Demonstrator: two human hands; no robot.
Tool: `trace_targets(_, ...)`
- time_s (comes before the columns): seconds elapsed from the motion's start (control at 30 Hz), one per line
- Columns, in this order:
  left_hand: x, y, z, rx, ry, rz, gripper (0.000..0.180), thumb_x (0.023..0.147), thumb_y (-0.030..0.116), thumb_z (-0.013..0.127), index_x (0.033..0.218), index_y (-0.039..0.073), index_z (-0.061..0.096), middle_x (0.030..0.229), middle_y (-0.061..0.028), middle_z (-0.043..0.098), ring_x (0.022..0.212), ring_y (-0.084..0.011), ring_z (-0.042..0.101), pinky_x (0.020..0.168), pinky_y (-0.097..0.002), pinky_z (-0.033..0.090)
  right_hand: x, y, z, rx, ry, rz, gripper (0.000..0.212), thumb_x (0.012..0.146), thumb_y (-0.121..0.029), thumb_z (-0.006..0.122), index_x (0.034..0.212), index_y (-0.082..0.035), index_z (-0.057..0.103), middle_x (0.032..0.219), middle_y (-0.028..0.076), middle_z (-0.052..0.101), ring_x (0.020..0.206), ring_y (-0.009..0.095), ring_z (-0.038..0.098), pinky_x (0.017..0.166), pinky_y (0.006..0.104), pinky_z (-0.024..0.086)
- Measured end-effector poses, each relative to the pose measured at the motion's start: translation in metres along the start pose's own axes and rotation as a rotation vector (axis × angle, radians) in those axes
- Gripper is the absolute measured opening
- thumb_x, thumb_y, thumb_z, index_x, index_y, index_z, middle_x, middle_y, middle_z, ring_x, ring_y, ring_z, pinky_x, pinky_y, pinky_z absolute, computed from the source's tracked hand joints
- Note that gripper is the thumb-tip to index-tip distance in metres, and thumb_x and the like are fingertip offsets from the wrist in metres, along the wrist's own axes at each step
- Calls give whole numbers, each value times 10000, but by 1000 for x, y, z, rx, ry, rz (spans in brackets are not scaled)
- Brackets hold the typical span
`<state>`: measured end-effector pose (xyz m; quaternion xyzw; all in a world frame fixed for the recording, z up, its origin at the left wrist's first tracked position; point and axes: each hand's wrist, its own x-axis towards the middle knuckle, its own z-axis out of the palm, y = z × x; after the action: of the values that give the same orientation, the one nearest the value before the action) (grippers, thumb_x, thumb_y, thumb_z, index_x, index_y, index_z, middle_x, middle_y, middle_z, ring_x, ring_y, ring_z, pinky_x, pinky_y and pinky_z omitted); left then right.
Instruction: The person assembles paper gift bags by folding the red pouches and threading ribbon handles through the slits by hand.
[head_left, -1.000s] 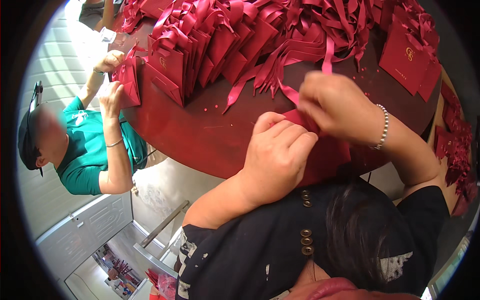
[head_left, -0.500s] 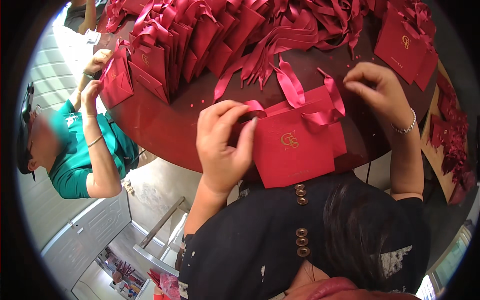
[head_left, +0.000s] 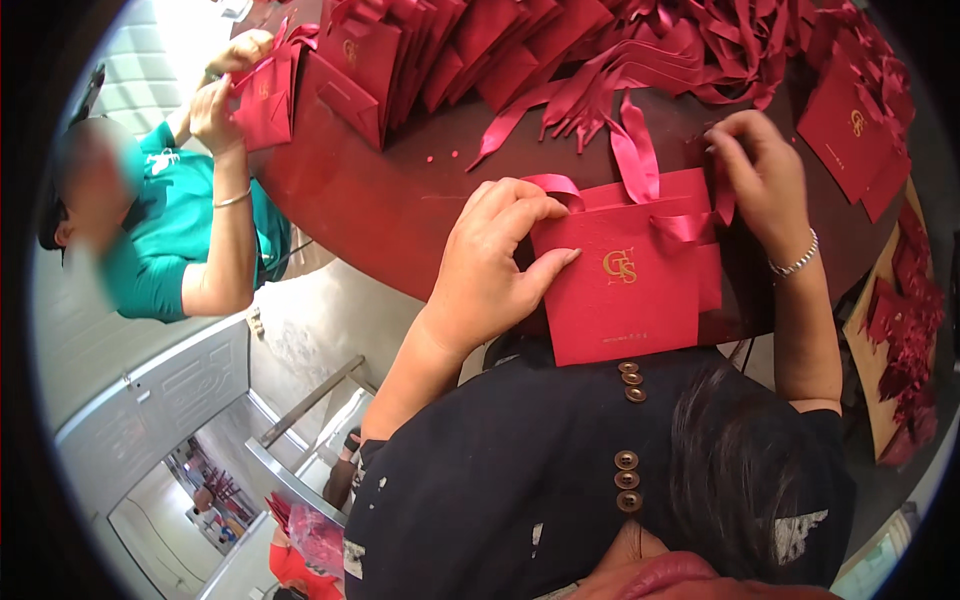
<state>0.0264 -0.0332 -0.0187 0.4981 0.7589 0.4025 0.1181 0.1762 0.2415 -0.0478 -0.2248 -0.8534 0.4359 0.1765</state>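
Note:
A small red paper gift bag (head_left: 625, 310) with a gold emblem stands near the table edge, close to my chest. My left hand (head_left: 495, 255) grips its upper left side, thumb against the front and fingers curled by the top edge. A pink-red ribbon loop (head_left: 555, 185) shows beside those fingers. Another ribbon (head_left: 635, 150) rises loose from the bag's opening. On the right, the front ribbon (head_left: 680, 228) runs through the bag's face and up toward my right hand (head_left: 762, 175). That hand is closed in a pinch at the ribbon's end; the fingertips partly hide it.
Several finished-looking red bags (head_left: 350, 70) stand in a row at the back left. Loose ribbons (head_left: 650, 60) lie at the back middle; more bags (head_left: 850, 130) lie at the right. A co-worker in a green shirt (head_left: 215, 240) handles a bag (head_left: 268, 105) across the table (head_left: 350, 230).
My right hand has come left and in to the ribbon at the bag's right side. My left hand still holds the bag's left edge. The whole view has shifted slightly.

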Motion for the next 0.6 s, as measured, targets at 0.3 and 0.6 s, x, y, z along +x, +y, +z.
trace_targets(0.3,0,-9,-9,-100,-53,-64,348,709,67,878,918,2,608,960,-107,631,933,-253,616,830,-345,499,-10,-44,-35,731,-26,-47,46,957,36,638,988,3,631,986,104,660,838,147,624,886,310,544)
trace_targets(0.6,-1,-14,-6,-268,-92,-197,313,793,141,830,936,-35,613,939,-171,662,864,-351,651,788,-401,529,-19,-43,-80,961,89,-118,62,997,-23,625,1052,-49,640,1011,49,489,883,137,473,890,317,474)
